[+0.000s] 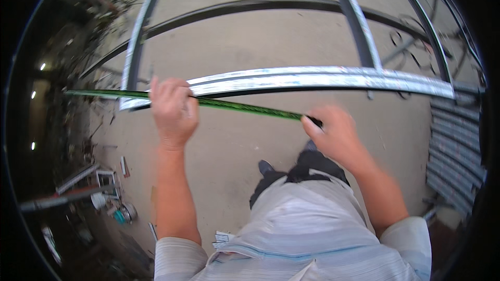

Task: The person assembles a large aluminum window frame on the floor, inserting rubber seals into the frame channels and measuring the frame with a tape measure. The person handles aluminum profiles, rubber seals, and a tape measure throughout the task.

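A long, thin green-and-black strip (pixel 245 106) runs across in front of me, slanting down slightly toward the right. Its exact kind is not plain to see. My left hand (pixel 173 105) is closed round it left of its middle, and its far left part sticks out well past that hand. At the strip's right end my right hand (pixel 334 127), a little blurred, pinches a dark tip. Just beyond the strip lies a film-wrapped metal profile (pixel 312 81), part of a large frame. The left hand is close to this profile; whether they touch I cannot tell.
Metal uprights (pixel 359 21) and a dark crossbar (pixel 250 5) extend away from the near profile. Stacked grey profiles (pixel 453 151) lie at the right. A small white frame (pixel 107 182) and a round container (pixel 126 212) stand on the floor at the lower left.
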Tool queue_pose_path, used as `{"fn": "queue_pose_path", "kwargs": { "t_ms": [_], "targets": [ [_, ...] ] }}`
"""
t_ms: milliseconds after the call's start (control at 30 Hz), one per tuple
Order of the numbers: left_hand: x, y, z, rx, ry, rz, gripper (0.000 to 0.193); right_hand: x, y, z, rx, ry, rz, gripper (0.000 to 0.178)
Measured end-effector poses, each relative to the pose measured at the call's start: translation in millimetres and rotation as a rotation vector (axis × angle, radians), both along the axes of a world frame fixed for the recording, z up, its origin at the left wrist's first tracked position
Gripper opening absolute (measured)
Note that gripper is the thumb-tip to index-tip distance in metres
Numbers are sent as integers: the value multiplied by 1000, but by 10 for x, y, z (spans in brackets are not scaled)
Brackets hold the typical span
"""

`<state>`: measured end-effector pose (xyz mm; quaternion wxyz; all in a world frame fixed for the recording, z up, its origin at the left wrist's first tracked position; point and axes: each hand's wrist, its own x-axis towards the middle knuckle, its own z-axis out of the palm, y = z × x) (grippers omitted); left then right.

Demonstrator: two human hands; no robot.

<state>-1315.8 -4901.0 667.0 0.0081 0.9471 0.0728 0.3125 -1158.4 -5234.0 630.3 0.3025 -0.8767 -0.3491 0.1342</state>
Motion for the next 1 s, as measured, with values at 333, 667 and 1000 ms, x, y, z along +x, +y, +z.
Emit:
{"fn": "queue_pose_path", "kwargs": {
  "t_ms": [333, 667, 1000],
  "targets": [
    [-2704, 61, -801, -145, -303, 528, 33, -1522, 1215, -191, -161, 210, 220, 30],
    [-4483, -974, -2071, -1265, 324, 978, 34, -2387, 2722, -366, -293, 263, 561, 34],
    [-4792, -246, -2912, -1797, 323, 762, 47, -3190, 4822, -637, -310, 390, 762, 35]
  ]
}}
